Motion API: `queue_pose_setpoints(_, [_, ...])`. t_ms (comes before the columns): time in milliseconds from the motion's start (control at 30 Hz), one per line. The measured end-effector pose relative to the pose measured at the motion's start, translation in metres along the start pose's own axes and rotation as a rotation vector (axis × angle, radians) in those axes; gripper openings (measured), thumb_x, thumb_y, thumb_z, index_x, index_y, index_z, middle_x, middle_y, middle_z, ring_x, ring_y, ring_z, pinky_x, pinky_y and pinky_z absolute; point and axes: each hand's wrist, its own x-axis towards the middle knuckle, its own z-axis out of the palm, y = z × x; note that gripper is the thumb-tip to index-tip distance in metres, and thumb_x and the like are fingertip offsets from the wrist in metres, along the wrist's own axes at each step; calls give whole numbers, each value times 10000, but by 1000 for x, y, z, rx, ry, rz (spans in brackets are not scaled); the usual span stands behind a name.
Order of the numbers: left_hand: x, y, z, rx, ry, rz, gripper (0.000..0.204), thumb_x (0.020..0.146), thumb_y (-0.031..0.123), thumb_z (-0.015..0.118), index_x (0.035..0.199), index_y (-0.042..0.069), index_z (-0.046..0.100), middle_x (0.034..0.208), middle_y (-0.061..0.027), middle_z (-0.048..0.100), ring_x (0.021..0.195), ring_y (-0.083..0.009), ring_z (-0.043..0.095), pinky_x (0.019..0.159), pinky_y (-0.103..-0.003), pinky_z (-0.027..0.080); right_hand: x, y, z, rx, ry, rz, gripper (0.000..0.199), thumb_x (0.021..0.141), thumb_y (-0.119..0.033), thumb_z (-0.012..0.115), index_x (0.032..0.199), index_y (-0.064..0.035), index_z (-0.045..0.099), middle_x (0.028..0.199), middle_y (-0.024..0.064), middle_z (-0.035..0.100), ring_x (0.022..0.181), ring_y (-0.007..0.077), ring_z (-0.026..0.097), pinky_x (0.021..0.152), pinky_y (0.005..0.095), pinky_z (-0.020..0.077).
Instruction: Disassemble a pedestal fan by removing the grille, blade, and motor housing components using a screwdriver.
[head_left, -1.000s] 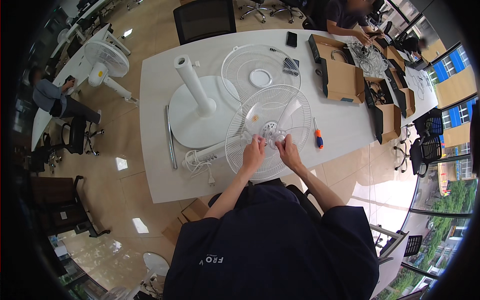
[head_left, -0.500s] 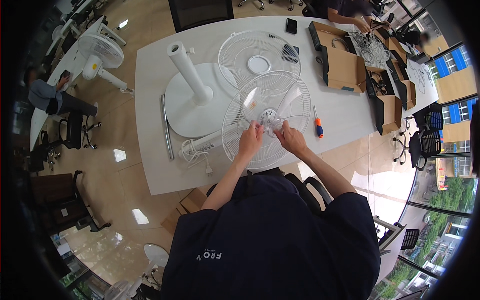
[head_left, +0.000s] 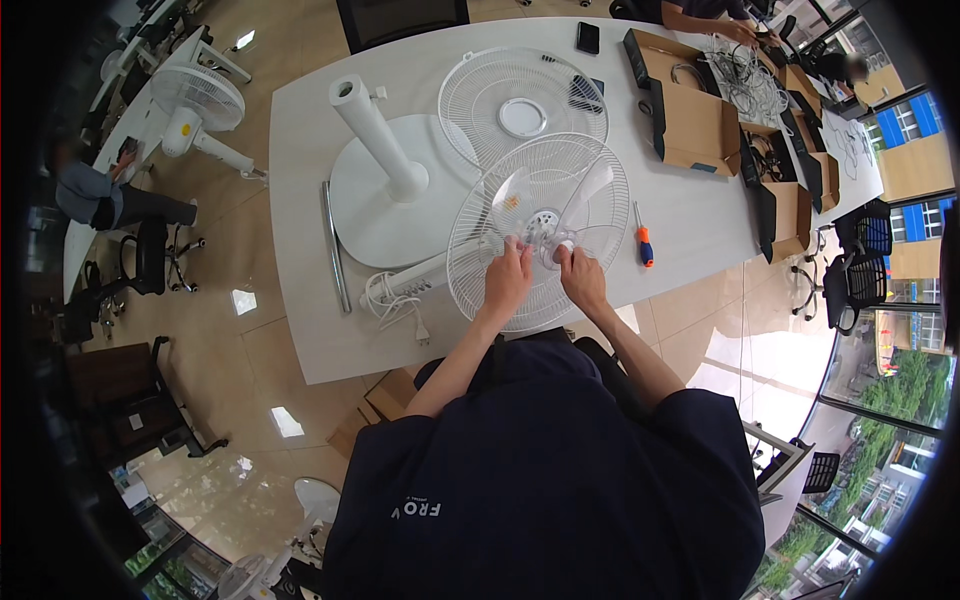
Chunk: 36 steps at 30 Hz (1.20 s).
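Bends over a white worktop (head_left: 700,215), with both hands above a round white wire cage (head_left: 540,302) reaching the near edge. Has a clear plastic fan blade (head_left: 588,190) lying within its rim. Curls the left hand (head_left: 508,278) at the hub's left and the right hand (head_left: 584,280) at its right, with fingers bent inward; cannot tell whether gripping or merely touching. Leaves a narrow strip of room before an orange-and-blue screwdriver (head_left: 644,242) on the right, then a wider stretch toward open brown cardboard boxes (head_left: 695,130). Crowded on the left by a round white base with an upright tube (head_left: 382,145).
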Motion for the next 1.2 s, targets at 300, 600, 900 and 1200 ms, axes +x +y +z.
queue_pose_setpoints(300, [-3,-8,4,-38,50,64,246,1002,239,547,1087,25,460,757,-225,680,675,-439,663,576,-535,500,9,-19,-3,718,-215,777,690,1002,-550,398,662,20,587,702,253,664,654,424,663,598,493,509])
queue_pose_setpoints(600, [-3,-7,0,-3,-23,-32,209,1016,233,541,1055,38,476,763,-164,724,704,-335,721,619,-439,549,-6,-13,-19,288,252,-235,338,976,-328,600,953,4,544,630,144,623,514,317,607,508,406,484])
queue_pose_setpoints(900, [-9,-9,0,-104,41,45,232,1001,239,557,1078,46,455,666,-214,645,648,-440,649,552,-538,477,-7,-11,-13,168,-72,415,264,975,-264,619,992,-1,643,625,116,648,591,272,670,584,366,518])
queue_pose_setpoints(1200, [-5,-9,-2,-43,-19,-16,213,1019,233,536,1086,48,456,773,-170,726,721,-337,724,626,-436,551,-3,-8,-20,-43,-223,324,326,860,-264,767,1046,-34,632,769,115,696,635,262,682,606,377,522])
